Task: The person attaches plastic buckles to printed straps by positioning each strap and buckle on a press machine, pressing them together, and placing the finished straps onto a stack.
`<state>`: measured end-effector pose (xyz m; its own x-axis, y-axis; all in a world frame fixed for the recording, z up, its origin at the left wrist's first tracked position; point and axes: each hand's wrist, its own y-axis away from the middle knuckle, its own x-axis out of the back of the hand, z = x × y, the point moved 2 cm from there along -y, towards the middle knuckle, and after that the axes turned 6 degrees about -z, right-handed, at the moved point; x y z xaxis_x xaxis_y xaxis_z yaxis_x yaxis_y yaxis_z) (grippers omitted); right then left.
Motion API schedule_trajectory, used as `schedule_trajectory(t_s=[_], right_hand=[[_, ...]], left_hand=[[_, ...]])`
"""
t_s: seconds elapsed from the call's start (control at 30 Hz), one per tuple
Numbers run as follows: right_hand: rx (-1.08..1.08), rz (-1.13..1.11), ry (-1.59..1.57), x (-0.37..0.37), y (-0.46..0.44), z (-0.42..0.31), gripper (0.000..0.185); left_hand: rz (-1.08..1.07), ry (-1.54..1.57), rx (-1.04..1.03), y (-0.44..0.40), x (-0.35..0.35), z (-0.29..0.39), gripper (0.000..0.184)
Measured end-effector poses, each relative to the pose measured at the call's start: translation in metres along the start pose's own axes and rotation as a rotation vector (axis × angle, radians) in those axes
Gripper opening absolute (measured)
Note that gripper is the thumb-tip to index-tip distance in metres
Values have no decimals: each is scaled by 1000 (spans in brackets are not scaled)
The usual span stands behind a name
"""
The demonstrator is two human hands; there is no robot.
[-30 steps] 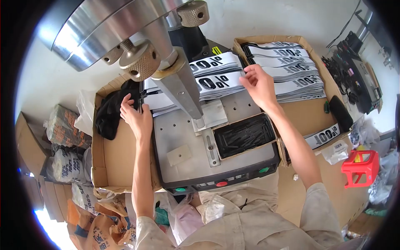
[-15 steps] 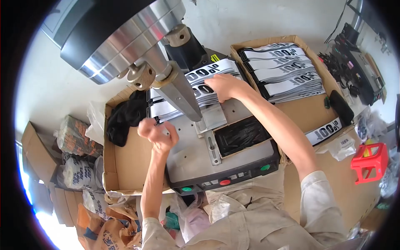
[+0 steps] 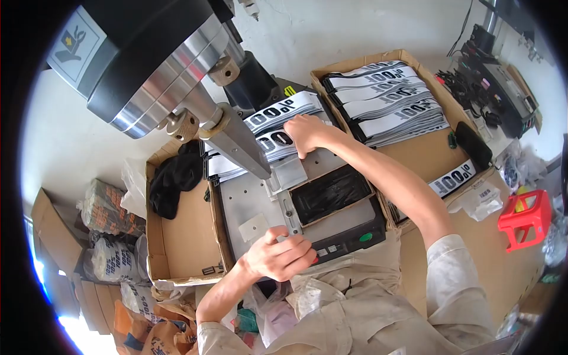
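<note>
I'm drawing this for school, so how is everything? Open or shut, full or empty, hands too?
Left hand: fingers curled, by the black front panel
Right hand: at the near printed strips, grip hidden
Near printed strips: stacked, print up
Right box: open, partly filled with stacked strips
Left box: open, black cloth inside
Black cloth: crumpled
Small tray: open, holding black pieces

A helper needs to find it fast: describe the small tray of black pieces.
Find the big machine whose metal tip points down over a flat grey plate. On that plate, on the near side of the right hand, sits the cardboard-rimmed tray. Its black contents set it apart from the white printed strips behind it.
</note>
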<state>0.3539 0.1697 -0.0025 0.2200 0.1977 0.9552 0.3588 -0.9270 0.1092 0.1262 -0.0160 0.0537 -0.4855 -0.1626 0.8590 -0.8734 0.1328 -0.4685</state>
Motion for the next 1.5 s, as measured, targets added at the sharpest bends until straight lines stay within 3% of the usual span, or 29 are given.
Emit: schedule_trajectory(t_s=[0.1,0.13,0.2,0.3,0.43,0.5,0.57,0.63,0.67,0.7,0.73,0.77,0.83,0.87,0.97,1.0,1.03,1.1,1.13,1.17,1.2,1.23,1.27,1.3,1.33,1.4,1.5], right_hand=[[-24,-148,6,25,22,2,49],[-96,-264,80,47,36,-4,75],[-64,-198,228,84,67,0,63],[-66,59,384,147,118,5,28],[-174,74,668,235,174,-28,38],[-172,-45,670,269,198,-47,26],[-137,19,773,273,217,-31,24],[-113,89,875,280,228,-31,22],[-295,-17,856,284,230,-34,23],[-476,-125,830,288,234,-40,24],[-519,-222,799,293,242,-54,27],[-528,-231,804,297,250,-60,27],[-499,-274,752,302,261,-65,27],[-335,-307,687,307,267,-54,28],[-348,-339,716,313,287,-42,29],[-294,-377,776,313,292,-36,33],[-292,-385,777,309,305,-14,33],[-82,42,773,294,335,49,52],[-161,45,747,284,342,77,64],[-253,-2,612,272,341,94,62],[-244,80,567,254,343,128,56],[-334,-47,397,238,333,146,46],[-375,-118,409,214,325,170,41],[-499,-144,450,189,315,170,40],[-451,-103,474,158,306,191,41],[-386,-173,465,111,289,217,42],[-502,-169,465,43,268,263,51]], left_hand=[[-33,66,-27,-15,0,-4,19],[-106,115,6,-22,-1,-9,21],[-172,170,89,-34,-7,-21,25],[-61,313,276,-54,-13,-38,35],[287,200,440,-97,-24,-60,66],[509,82,591,-126,-30,-76,83],[638,11,627,-153,-35,-94,109],[654,345,522,-181,-49,-117,129],[662,355,514,-196,-56,-123,129],[608,641,387,-212,-66,-128,134],[542,921,251,-228,-72,-127,140],[550,931,246,-242,-78,-125,140],[417,1207,140,-268,-93,-115,142],[349,1167,129,-278,-100,-113,141],[89,1494,87,-288,-101,-95,113],[-11,1516,140,-285,-105,-94,96],[-6,1521,141,-279,-105,-97,96],[-315,1540,209,-264,-108,-100,89],[-338,1485,146,-256,-120,-102,91],[-488,1424,228,-249,-113,-103,91],[-482,1387,241,-243,-127,-107,92],[-477,1346,257,-239,-144,-112,93],[-455,1354,260,-238,-151,-113,93],[-583,1148,345,-235,-158,-115,96],[-704,930,426,-233,-164,-119,100],[-800,782,442,-226,-208,-120,101],[-967,596,547,-223,-245,-120,100]])
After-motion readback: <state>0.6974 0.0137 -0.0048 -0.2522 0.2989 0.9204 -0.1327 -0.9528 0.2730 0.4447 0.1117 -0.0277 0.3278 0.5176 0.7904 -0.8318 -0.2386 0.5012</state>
